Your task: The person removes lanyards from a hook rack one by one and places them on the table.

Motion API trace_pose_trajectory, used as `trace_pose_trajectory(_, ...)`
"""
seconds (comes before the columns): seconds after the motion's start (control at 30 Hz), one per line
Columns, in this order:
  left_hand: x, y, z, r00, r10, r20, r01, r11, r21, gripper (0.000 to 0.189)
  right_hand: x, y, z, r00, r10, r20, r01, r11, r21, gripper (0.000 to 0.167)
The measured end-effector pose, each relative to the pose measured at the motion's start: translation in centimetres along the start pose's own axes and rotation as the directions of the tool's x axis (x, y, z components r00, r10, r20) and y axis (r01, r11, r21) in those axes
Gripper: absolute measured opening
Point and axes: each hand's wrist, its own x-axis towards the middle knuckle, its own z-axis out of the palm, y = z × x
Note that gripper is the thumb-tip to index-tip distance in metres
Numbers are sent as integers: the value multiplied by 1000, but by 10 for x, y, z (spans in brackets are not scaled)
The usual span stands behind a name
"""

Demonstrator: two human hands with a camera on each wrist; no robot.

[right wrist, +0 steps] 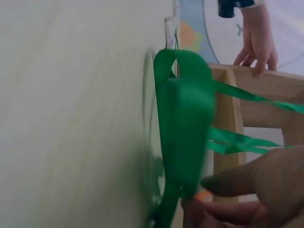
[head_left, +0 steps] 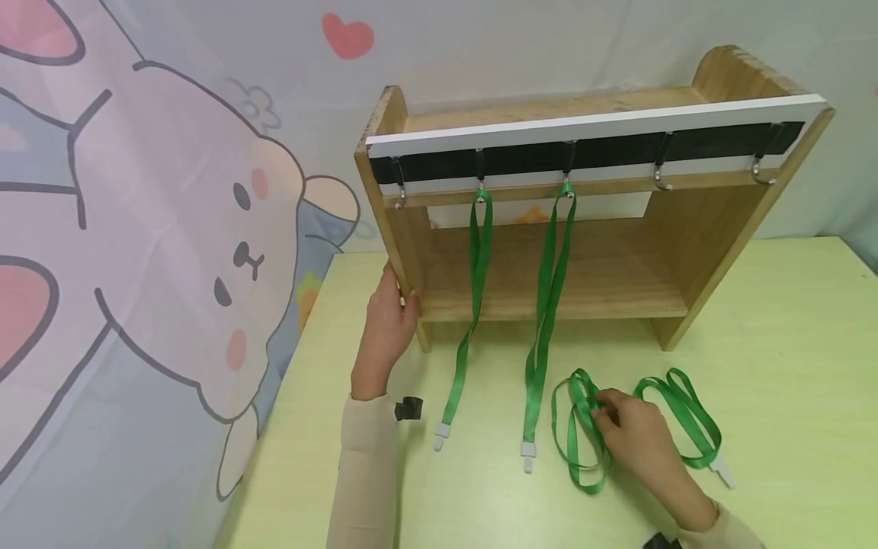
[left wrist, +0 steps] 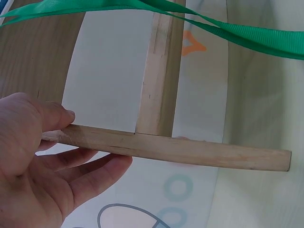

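Observation:
My left hand [head_left: 388, 320] holds the left side panel [left wrist: 213, 151] of a small wooden shelf rack [head_left: 617, 278], thumb on one face and fingers on the other. With thumb and fingers, my right hand [head_left: 641, 435] pinches a looped green lanyard [right wrist: 190, 109] that lies on the table before the rack. To its right lies another green lanyard [head_left: 716, 435] with a pale clip. Two more hang from the rack's hooks: one lanyard [head_left: 482, 244] on the second hook from the left, one lanyard [head_left: 546, 293] on the middle hook. Their clips reach down over the table.
A white rail with a black strip [head_left: 528, 158] crosses the rack's top front and carries several metal hooks. The leftmost hook [head_left: 400, 187] and the two right ones bear nothing. Behind the pale yellow-green table [head_left: 789, 366] hangs a cartoon-printed cloth [head_left: 171, 305].

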Motion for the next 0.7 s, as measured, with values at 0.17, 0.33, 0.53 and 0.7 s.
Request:
trace_pose_trajectory(0.17,0,1,0,1000,-4,2,4,1000,-5,59,-1,-3,-6,997,-43,-64,37,995,-93,15)
trace_pose_trajectory(0.33,0,1,0,1000,-10,5,10,1000,1,59,4,-5,-16,998,-46,-42,43,997,-58,13)
trace_pose_trajectory(0.53,0,0,0,1000,-6,4,6,1000,21,59,14,-17,-35,991,-105,-88,103,994,-25,14)
trace_pose_trajectory(0.7,-1,1,-1,1000,0,1,0,1000,15,58,23,-36,-54,973,-147,-177,150,989,3,16)
